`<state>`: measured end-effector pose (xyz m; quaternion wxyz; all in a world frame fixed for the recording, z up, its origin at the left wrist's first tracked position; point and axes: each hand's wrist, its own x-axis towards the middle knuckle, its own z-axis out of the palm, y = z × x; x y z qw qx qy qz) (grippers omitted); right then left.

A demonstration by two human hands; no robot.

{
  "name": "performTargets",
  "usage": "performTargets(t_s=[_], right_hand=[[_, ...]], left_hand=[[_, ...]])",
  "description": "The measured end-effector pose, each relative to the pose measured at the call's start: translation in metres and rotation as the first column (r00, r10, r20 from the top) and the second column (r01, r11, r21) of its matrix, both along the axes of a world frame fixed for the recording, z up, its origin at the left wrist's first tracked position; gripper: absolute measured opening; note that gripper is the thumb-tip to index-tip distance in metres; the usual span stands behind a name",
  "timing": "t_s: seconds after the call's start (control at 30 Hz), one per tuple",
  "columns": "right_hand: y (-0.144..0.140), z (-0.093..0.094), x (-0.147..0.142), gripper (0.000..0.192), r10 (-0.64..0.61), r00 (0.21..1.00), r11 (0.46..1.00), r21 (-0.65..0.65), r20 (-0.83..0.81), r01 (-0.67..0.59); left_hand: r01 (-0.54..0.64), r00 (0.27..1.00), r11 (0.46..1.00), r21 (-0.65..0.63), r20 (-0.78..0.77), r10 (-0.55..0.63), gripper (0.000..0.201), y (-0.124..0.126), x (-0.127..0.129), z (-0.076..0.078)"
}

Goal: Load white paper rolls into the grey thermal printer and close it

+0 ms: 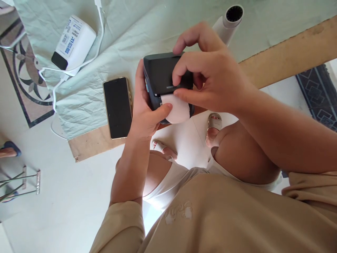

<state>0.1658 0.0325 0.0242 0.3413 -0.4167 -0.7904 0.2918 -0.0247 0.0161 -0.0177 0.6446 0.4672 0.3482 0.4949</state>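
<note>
A small dark portable printer [158, 72] is held up near the table's front edge, its black lid facing me. White paper [177, 109] bulges from under the lid's lower edge. My left hand [147, 105] is closed around the printer's left side, its thumb pressing on the paper. From the right, my right hand [210, 70] reaches over the lid with curled fingers. Its index fingertip lies on the lid and its thumb touches the edge where lid and paper meet. The printer's underside is hidden.
A phone [117, 107] lies left of the printer on the green cloth [118, 42]. Farther left is a white labelled device [75, 44] with a white cable [101, 31] across it. A pale cylinder [229, 23] stands behind my right hand. The wooden table edge [284, 52] shows.
</note>
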Motion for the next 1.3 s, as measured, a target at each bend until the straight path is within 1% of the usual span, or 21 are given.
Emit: performTargets(t_s=[0.07, 0.17, 0.23, 0.27, 0.3, 0.37, 0.4, 0.47, 0.53, 0.63, 0.8, 0.93, 0.97, 1.03, 1.07, 1.13, 1.2, 1.27, 1.3], right_hand=[[0.001, -0.002, 0.0, 0.008, 0.007, 1.0, 1.0, -0.012, -0.02, -0.007], [0.005, -0.007, 0.0, 0.017, 0.043, 0.996, 0.999, -0.001, -0.081, -0.044], [0.009, -0.013, 0.0, 0.021, 0.051, 0.987, 0.998, -0.018, -0.153, -0.054], [0.01, -0.016, 0.0, 0.027, 0.052, 0.978, 0.996, -0.062, -0.204, -0.066], [0.012, -0.018, 0.0, 0.039, 0.049, 0.967, 0.988, -0.131, -0.249, -0.083], [0.015, -0.023, 0.0, 0.063, 0.047, 0.952, 0.952, -0.275, -0.304, -0.134], [0.016, -0.024, 0.0, 0.068, 0.044, 0.95, 0.934, -0.325, -0.31, -0.149], [0.017, -0.026, -0.001, 0.065, 0.034, 0.954, 0.923, -0.358, -0.297, -0.144], [0.017, -0.025, -0.001, 0.06, 0.031, 0.957, 0.929, -0.345, -0.288, -0.134], [0.016, -0.022, -0.002, 0.058, 0.05, 0.966, 0.941, -0.313, -0.253, -0.13], [0.015, -0.022, -0.001, 0.058, 0.044, 0.972, 0.953, -0.281, -0.23, -0.11], [0.017, -0.027, 0.0, 0.061, 0.052, 0.953, 0.945, -0.295, -0.298, -0.144], [0.018, -0.028, 0.0, 0.062, 0.046, 0.95, 0.946, -0.293, -0.309, -0.141], [0.017, -0.029, 0.001, 0.063, 0.041, 0.945, 0.955, -0.265, -0.323, -0.132], [0.016, -0.029, 0.001, 0.061, 0.044, 0.943, 0.961, -0.245, -0.33, -0.13], [0.013, -0.028, 0.002, 0.054, 0.052, 0.939, 0.971, -0.203, -0.341, -0.128], [0.01, -0.024, 0.003, 0.048, 0.053, 0.944, 0.979, -0.167, -0.326, -0.113], [0.008, -0.021, 0.004, 0.051, 0.064, 0.955, 0.987, -0.126, -0.29, -0.105], [0.008, -0.019, 0.004, 0.056, 0.08, 0.96, 0.989, -0.102, -0.27, -0.111]], left_hand=[[-0.004, 1.0, 1.0, 0.007, -0.001, 0.004, 0.072, 0.0, 0.0, 0.0], [-0.004, 1.0, 1.0, 0.013, 0.006, 0.003, 0.075, 0.0, -0.001, -0.002], [0.005, 0.999, 1.0, 0.029, 0.041, -0.006, 0.073, -0.001, 0.0, -0.002], [0.004, 0.997, 0.999, 0.046, 0.074, -0.008, 0.07, -0.001, 0.0, -0.002], [-0.001, 0.994, 0.998, 0.06, 0.106, -0.005, 0.065, -0.001, 0.001, -0.001], [-0.025, 0.99, 0.998, 0.064, 0.142, 0.015, 0.054, -0.002, 0.004, -0.001], [-0.043, 0.99, 0.998, 0.046, 0.137, 0.036, 0.049, -0.003, 0.005, -0.001], [-0.083, 0.993, 0.997, -0.008, 0.09, 0.083, 0.043, -0.004, 0.008, -0.002], [-0.123, 0.991, 0.991, -0.045, 0.047, 0.125, 0.039, -0.005, 0.009, -0.002], [-0.129, 0.99, 0.99, -0.063, 0.047, 0.132, 0.037, -0.006, 0.008, 0.0], [-0.057, 0.993, 0.997, -0.056, 0.098, 0.062, 0.035, -0.003, 0.005, 0.003], [0.017, 0.973, 1.0, -0.008, 0.229, -0.015, 0.029, -0.001, 0.007, 0.007], [0.012, 0.965, 1.0, -0.02, 0.263, -0.006, 0.027, 0.0, 0.009, 0.008], [-0.015, 0.958, 0.998, -0.059, 0.284, 0.032, 0.027, -0.001, 0.011, 0.01], [-0.025, 0.96, 0.997, -0.074, 0.276, 0.044, 0.028, -0.002, 0.012, 0.011], [-0.045, 0.971, 0.997, -0.063, 0.233, 0.058, 0.033, -0.003, 0.012, 0.012], [-0.064, 0.982, 0.997, -0.043, 0.178, 0.071, 0.031, -0.003, 0.011, 0.011], [-0.088, 0.986, 0.995, -0.043, 0.135, 0.093, 0.027, -0.001, 0.009, 0.01], [-0.106, 0.986, 0.992, -0.07, 0.12, 0.114, 0.026, 0.0, 0.008, 0.01]])
